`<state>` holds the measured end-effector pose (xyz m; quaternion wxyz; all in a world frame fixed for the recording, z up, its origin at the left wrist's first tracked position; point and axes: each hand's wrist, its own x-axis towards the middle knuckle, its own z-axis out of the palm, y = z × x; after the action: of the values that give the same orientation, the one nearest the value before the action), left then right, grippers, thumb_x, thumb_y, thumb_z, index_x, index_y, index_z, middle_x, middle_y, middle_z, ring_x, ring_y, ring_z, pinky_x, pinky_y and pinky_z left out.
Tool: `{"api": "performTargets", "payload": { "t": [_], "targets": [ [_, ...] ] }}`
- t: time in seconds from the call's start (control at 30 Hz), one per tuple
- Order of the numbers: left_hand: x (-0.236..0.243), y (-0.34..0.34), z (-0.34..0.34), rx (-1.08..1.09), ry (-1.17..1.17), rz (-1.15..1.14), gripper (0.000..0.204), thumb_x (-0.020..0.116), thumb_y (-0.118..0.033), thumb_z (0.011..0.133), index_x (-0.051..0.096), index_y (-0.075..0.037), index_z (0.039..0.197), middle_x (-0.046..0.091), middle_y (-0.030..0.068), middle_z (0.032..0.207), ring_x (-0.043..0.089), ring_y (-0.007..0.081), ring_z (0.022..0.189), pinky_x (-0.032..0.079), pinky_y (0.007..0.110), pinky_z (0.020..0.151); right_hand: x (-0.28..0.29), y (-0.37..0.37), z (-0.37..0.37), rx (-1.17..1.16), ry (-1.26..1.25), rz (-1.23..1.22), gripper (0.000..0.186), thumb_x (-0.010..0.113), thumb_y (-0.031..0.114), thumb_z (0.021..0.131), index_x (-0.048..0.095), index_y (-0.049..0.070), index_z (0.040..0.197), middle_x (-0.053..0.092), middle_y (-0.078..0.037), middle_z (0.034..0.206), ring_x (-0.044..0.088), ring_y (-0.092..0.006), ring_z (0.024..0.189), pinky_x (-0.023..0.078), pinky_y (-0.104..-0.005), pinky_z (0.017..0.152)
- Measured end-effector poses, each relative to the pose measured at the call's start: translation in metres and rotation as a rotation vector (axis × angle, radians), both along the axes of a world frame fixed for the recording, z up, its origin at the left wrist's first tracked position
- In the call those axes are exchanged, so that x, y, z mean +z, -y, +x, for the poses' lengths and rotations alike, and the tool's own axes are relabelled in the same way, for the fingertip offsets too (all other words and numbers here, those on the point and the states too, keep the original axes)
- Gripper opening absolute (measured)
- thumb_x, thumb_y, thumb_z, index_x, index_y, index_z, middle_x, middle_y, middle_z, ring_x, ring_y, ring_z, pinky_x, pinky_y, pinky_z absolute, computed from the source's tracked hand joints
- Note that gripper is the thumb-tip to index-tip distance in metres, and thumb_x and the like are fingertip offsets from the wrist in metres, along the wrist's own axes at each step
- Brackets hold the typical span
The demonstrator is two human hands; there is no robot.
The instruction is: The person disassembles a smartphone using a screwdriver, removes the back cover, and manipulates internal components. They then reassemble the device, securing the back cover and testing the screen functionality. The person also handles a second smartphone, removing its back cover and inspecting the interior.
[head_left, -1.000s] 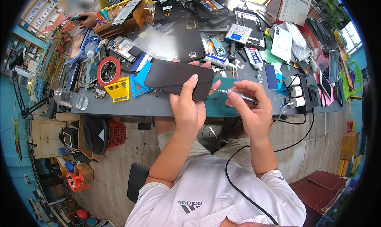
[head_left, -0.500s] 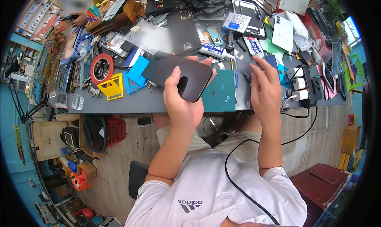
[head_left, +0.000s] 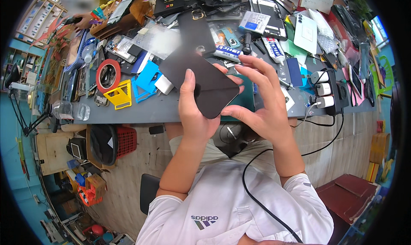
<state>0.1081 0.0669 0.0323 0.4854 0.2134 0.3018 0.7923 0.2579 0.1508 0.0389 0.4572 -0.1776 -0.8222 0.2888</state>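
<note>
My left hand [head_left: 195, 112] grips a black smartphone [head_left: 209, 84], its thumb along one long edge and fingertips showing past the other. The phone is tilted above the front of the table, its dark glossy face up. My right hand [head_left: 272, 101] is beside the phone's near right corner, fingers spread and curved, with nothing in it. Its thumb tip is very close to the phone's edge; I cannot tell whether it touches. Beneath both hands a green mat [head_left: 246, 100] is partly hidden. Beyond the phone lies a black phone-shaped panel [head_left: 195, 33].
Glue tubes [head_left: 274, 51] lie behind my right hand. To the left are a blue stand [head_left: 149, 76], a yellow stand [head_left: 119, 96] and a red tape roll [head_left: 117, 76]. White chargers [head_left: 324, 89] sit in a power strip on the right. Another person's hand [head_left: 83, 21] shows far left.
My right hand has moved left and closer to the phone. The phone has shifted slightly right and toward me in my left hand. A small white block now shows beside the blue stand.
</note>
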Motion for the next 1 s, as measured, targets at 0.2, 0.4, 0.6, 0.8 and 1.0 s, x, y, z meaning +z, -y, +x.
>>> {"api": "performTargets", "payload": {
  "t": [0.2, 0.4, 0.6, 0.8, 1.0],
  "targets": [
    [0.002, -0.003, -0.001, -0.048, -0.029, 0.038, 0.063, 0.033, -0.056, 0.117, 0.039, -0.006, 0.156, 0.063, 0.0156, 0.121, 0.075, 0.0342, 0.108, 0.066, 0.053, 0.092, -0.003, -0.002, 0.002, -0.017, -0.018, 0.03, 0.083, 0.101, 0.029, 0.07, 0.065, 0.006, 0.141, 0.061, -0.017, 0.145, 0.063, -0.0367, 0.13, 0.055, -0.0468, 0.106],
    [-0.002, -0.004, 0.0, -0.087, 0.023, 0.053, 0.076, 0.03, -0.067, 0.114, 0.033, -0.01, 0.164, 0.063, 0.0171, 0.122, 0.075, 0.0357, 0.104, 0.066, 0.055, 0.09, -0.009, -0.002, 0.014, -0.075, -0.074, -0.064, 0.074, 0.1, 0.022, 0.074, 0.066, 0.006, 0.138, 0.063, -0.016, 0.143, 0.065, -0.0338, 0.128, 0.054, -0.0437, 0.107],
    [0.002, -0.004, 0.002, -0.118, -0.095, -0.012, 0.072, 0.044, -0.048, 0.115, 0.026, -0.005, 0.169, 0.058, 0.0175, 0.13, 0.069, 0.0356, 0.113, 0.058, 0.06, 0.102, -0.019, 0.002, 0.014, -0.002, -0.22, -0.239, 0.034, 0.083, 0.013, 0.096, 0.068, 0.004, 0.124, 0.069, -0.015, 0.129, 0.068, -0.0295, 0.12, 0.055, -0.0384, 0.101],
    [-0.015, -0.001, -0.011, -0.265, 0.036, 0.148, 0.078, 0.064, -0.039, 0.106, 0.029, -0.005, 0.166, 0.054, 0.0128, 0.129, 0.06, 0.0286, 0.117, 0.056, 0.059, 0.103, -0.032, 0.002, 0.017, -0.017, -0.243, -0.292, 0.01, 0.073, 0.01, 0.104, 0.066, 0.003, 0.104, 0.072, -0.013, 0.114, 0.07, -0.0242, 0.1, 0.055, -0.0353, 0.088],
    [-0.011, 0.001, -0.008, -0.265, 0.098, 0.12, 0.091, 0.089, -0.021, 0.087, 0.036, -0.01, 0.16, 0.052, 0.0105, 0.126, 0.058, 0.0256, 0.115, 0.055, 0.049, 0.094, -0.03, 0.004, 0.02, 0.017, -0.186, -0.317, 0.011, 0.072, 0.01, 0.105, 0.065, 0.002, 0.102, 0.073, -0.015, 0.113, 0.07, -0.0238, 0.098, 0.055, -0.0351, 0.087]
  ]
}}
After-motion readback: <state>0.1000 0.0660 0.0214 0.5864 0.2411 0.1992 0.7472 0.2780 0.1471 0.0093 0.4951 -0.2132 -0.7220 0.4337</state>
